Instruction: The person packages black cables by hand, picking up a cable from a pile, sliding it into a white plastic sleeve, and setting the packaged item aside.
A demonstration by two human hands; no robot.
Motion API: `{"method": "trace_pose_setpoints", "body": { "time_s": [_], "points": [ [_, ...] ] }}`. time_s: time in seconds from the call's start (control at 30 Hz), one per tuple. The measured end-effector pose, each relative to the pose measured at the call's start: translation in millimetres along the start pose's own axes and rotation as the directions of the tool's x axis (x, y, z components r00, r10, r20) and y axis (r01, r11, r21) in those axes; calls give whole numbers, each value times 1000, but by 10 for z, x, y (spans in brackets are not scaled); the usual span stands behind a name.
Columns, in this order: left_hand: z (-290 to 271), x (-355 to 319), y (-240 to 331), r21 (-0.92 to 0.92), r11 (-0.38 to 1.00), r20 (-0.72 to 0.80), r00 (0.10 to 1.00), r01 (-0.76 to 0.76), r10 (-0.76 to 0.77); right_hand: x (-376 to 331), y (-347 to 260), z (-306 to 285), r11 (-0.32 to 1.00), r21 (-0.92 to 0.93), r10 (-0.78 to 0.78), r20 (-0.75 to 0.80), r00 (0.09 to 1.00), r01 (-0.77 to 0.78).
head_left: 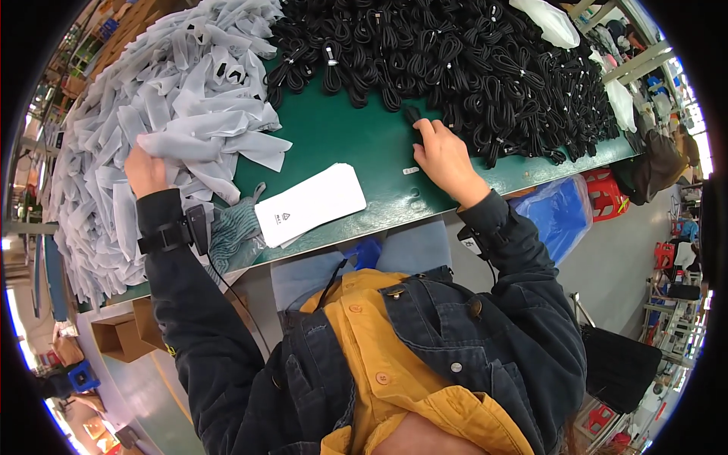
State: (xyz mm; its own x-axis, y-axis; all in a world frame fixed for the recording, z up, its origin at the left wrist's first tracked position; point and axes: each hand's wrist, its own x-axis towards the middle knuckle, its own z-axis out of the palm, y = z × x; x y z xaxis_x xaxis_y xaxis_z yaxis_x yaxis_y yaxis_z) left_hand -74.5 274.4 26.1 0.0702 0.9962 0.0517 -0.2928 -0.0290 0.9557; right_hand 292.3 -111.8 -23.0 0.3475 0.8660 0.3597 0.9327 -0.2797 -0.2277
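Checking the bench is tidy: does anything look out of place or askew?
A small white tag lies loose on the green table near the right hand. The white pouches lie askew; the grey sleeves overhang the edge.

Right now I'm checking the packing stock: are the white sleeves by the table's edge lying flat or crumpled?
Flat. The white sleeves lie as a neat stack on the green table, edges straight, between the left hand and right hand; neither touches them.

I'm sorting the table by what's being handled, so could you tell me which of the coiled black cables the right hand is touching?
The right hand touches the coiled black cable lying alone on the green table, just in front of the big cable heap.
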Motion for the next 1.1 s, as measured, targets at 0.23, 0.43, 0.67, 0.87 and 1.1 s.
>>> {"method": "trace_pose_setpoints", "body": {
  "time_s": [0.23,0.43,0.67,0.87,1.1],
  "points": [
    [952,-1686,-16,489,484,520,688,-726,506,-165,-125,54,993,104,-54,-30,998,57],
    [1274,-2660,-629,312,538,837,494,-783,234,-183,-368,8,864,504,-18,65,998,-17],
    [1294,-2710,-734,473,547,769,626,-691,126,-348,-504,-120,812,582,-63,36,997,30],
    [1274,-2685,-689,497,703,689,724,-509,37,-439,-588,-228,841,524,-127,-47,991,132],
    [1286,-2682,-623,457,753,701,713,-473,21,-478,-593,-256,896,351,-226,-166,960,272]
  ]
}}
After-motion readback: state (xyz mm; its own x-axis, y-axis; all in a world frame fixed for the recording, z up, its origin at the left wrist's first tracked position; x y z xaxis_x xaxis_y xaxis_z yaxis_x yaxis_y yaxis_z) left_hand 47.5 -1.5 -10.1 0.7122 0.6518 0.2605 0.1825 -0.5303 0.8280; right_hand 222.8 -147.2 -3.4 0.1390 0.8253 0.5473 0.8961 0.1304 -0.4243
